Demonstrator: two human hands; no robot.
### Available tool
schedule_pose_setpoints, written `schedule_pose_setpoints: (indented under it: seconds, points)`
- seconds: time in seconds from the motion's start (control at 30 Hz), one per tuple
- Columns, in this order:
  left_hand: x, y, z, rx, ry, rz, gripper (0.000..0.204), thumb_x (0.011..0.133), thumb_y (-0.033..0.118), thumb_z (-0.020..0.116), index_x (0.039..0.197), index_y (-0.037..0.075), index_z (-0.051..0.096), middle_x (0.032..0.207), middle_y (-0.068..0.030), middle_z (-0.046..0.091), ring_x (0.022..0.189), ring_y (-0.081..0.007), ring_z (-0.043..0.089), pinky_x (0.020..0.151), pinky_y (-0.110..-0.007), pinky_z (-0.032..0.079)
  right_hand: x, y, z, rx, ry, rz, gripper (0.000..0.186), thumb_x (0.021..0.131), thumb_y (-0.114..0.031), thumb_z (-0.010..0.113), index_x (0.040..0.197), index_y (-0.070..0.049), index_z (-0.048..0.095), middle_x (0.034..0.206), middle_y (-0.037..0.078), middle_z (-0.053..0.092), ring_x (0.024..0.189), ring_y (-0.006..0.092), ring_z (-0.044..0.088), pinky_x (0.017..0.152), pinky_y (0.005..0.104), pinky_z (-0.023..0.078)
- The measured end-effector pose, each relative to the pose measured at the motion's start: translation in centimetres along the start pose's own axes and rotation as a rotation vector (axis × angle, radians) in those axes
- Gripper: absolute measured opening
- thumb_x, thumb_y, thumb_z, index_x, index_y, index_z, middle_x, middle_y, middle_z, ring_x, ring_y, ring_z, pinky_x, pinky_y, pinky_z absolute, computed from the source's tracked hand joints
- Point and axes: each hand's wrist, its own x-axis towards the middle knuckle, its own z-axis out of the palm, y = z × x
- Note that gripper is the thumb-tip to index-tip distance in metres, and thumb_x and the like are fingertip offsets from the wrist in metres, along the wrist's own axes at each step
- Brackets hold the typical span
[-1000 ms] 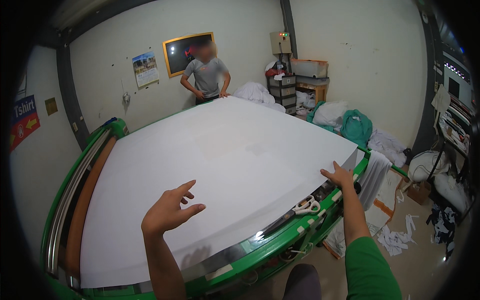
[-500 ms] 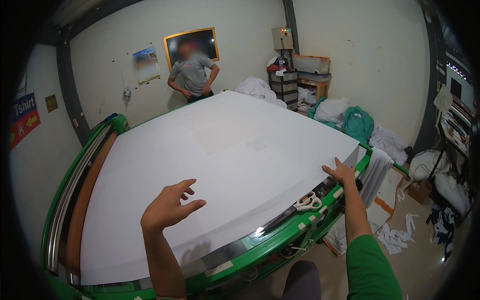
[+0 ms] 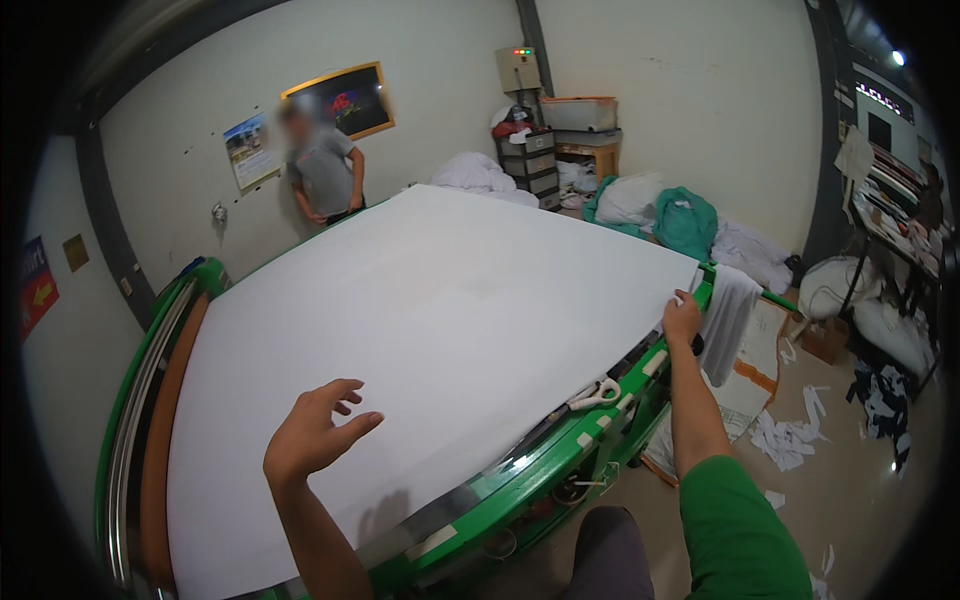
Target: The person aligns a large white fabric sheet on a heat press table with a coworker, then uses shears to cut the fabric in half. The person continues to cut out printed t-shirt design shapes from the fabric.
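Note:
A large white sheet [image 3: 440, 330] covers the bed of a green-framed machine; whether it is paper or cloth I cannot tell. Above its near left part hovers my left hand [image 3: 315, 428], open, its fingers loosely curved and the thumb apart. My right hand [image 3: 683, 318] is at the sheet's right edge, close to the far right corner, with fingers closed on that edge. Scissors with white handles [image 3: 600, 394] lie on the near rim, their blades partly hidden. Grey-white cloth [image 3: 730, 325] hangs over the frame just right of my right hand.
The green frame [image 3: 560, 455] runs along my side. A brown roller [image 3: 168, 440] and metal bars stand at the left. Across the machine stands another person [image 3: 325, 170]. Cloth bundles, including a teal one [image 3: 685, 222], are piled beyond the right corner. White scraps [image 3: 790, 438] litter the floor.
My right hand's fingers have closed on the sheet's edge, where they were spread before. The left hand stays open over the sheet. The view has turned somewhat to the right.

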Motion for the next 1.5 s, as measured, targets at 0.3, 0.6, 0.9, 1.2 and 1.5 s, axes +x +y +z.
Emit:
schedule_pose_setpoints:
  seconds: [0.3, 0.6, 0.9, 1.2, 1.5]
  points:
    - [-0.8, -5.7, 8.0, -0.099, 0.149, 0.133, 0.071, 0.094, 0.046, 0.079, 0.143, -0.001, 0.062, 0.140, -0.0248, 0.066, 0.130, -0.0391, 0.064, 0.105, -0.048, 0.053, 1.0, 3.5, 0.9, 0.208, -0.115, -0.189, 0.054, 0.092, -0.030, 0.078, 0.141, -0.011, 0.065, 0.130, 0.015, 0.071, 0.123, 0.0313, 0.066, 0.111, 0.0458, 0.044]
    - [-12.9, -11.0, 16.0, 0.257, -0.057, -0.164, 0.084, 0.101, 0.046, 0.056, 0.168, 0.005, 0.030, 0.174, -0.0246, 0.028, 0.163, -0.0431, 0.021, 0.128, -0.067, 0.004, -4.6, 33.3, -2.6, 0.259, 0.130, 0.583, 0.068, 0.101, -0.045, 0.070, 0.150, 0.000, 0.054, 0.153, 0.022, 0.056, 0.141, 0.0372, 0.052, 0.120, 0.0477, 0.038]
    - [-15.7, -10.3, 14.9, 0.446, -0.016, -0.292, 0.068, 0.112, 0.046, 0.039, 0.172, 0.015, 0.028, 0.179, -0.0126, 0.023, 0.166, -0.0350, 0.013, 0.126, -0.069, 0.003, -6.6, 29.6, -1.7, 0.505, -0.578, 1.191, 0.099, 0.101, -0.073, 0.045, 0.161, 0.005, 0.036, 0.159, 0.031, 0.048, 0.141, 0.0491, 0.050, 0.115, 0.0555, 0.042]
    - [-15.0, -8.0, 14.1, 0.411, -0.079, -0.379, 0.078, 0.105, 0.048, 0.050, 0.172, 0.016, 0.024, 0.179, -0.0163, 0.019, 0.165, -0.0427, 0.010, 0.119, -0.079, -0.002, -4.6, 38.0, -0.1, 0.422, -0.840, 1.073, 0.073, 0.108, -0.055, 0.037, 0.149, 0.005, 0.039, 0.119, 0.034, 0.065, 0.094, 0.0517, 0.071, 0.081, 0.0655, 0.060]
    - [-13.6, -6.3, 14.5, 0.289, -0.003, -0.379, 0.090, 0.098, 0.053, 0.061, 0.167, 0.004, 0.032, 0.174, -0.0240, 0.029, 0.163, -0.0421, 0.021, 0.119, -0.075, -0.014, -7.6, 39.4, -0.4, -0.016, -0.614, -0.097, 0.029, 0.108, -0.021, 0.057, 0.118, 0.006, 0.055, 0.105, 0.029, 0.064, 0.083, 0.0382, 0.065, 0.077, 0.0500, 0.054]
